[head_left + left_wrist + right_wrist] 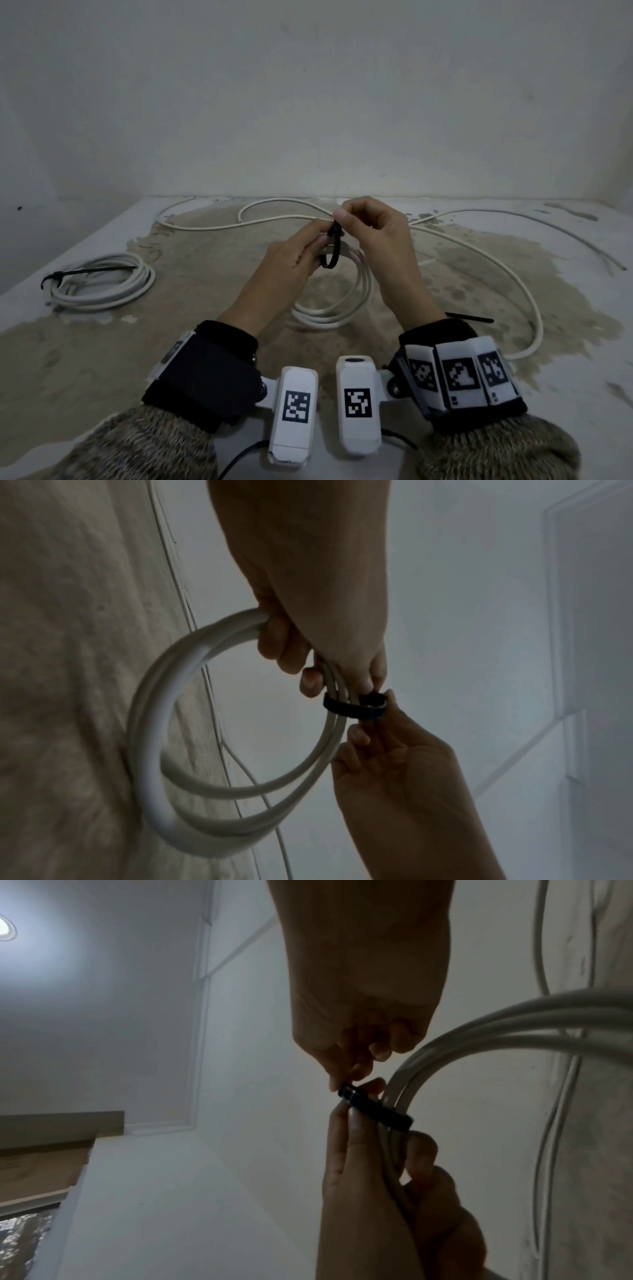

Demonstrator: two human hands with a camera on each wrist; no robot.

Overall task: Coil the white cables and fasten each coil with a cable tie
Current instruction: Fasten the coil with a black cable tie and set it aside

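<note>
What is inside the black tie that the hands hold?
The strands of the white coil pass through the black tie. The left hand grips the coil, the right hand pinches the tie. Fingers cover its lock, so whether it is fastened stays unseen.

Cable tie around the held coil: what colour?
Black cable tie; clearest in the left wrist view.

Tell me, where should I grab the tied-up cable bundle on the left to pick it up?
Probably grip the tied coil right beside its black cable tie, at the left edge. There the loops are bunched tight, so they stay together. Come down from above, since it lies flat on the table, and curl fingers under all the strands.
</note>
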